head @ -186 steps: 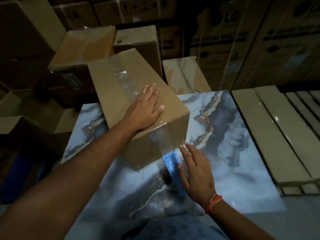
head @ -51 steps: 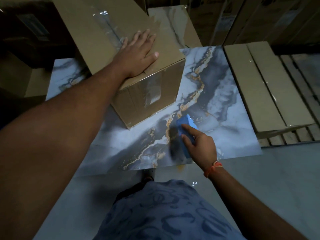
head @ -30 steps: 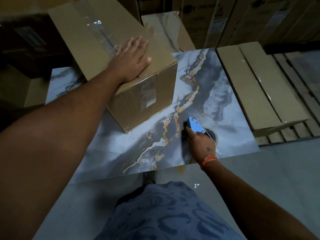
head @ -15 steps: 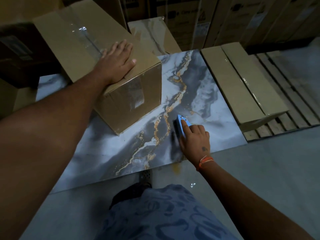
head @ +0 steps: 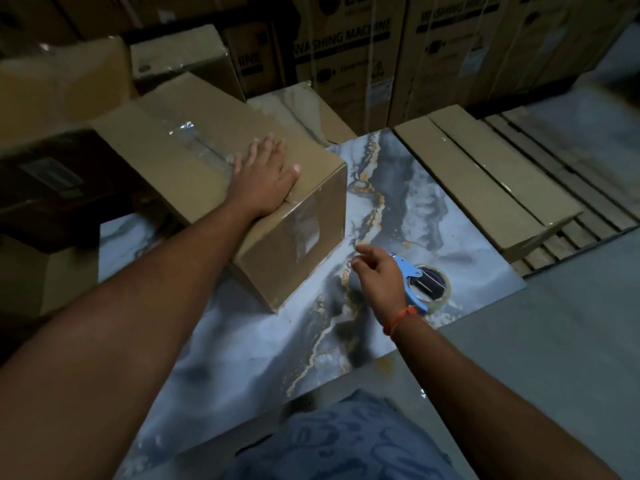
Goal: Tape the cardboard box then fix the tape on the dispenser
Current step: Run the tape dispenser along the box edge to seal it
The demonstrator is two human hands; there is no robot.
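A brown cardboard box sits at an angle on the marble-patterned slab. Clear tape runs along its top seam and down the near end face. My left hand lies flat on the box top at the near edge, fingers spread. The blue tape dispenser lies on its side on the slab, its roll facing up. My right hand hovers just left of it with loose, parted fingers and covers part of its blue frame. An orange thread circles that wrist.
Flat brown cartons lie on a wooden pallet to the right of the slab. Large washing machine cartons stand behind. More cardboard boxes crowd the left. Grey floor lies near right.
My right hand drew the dispenser away from the box, laid it on its side on the slab and has come off it. My left hand stays flat on the box.
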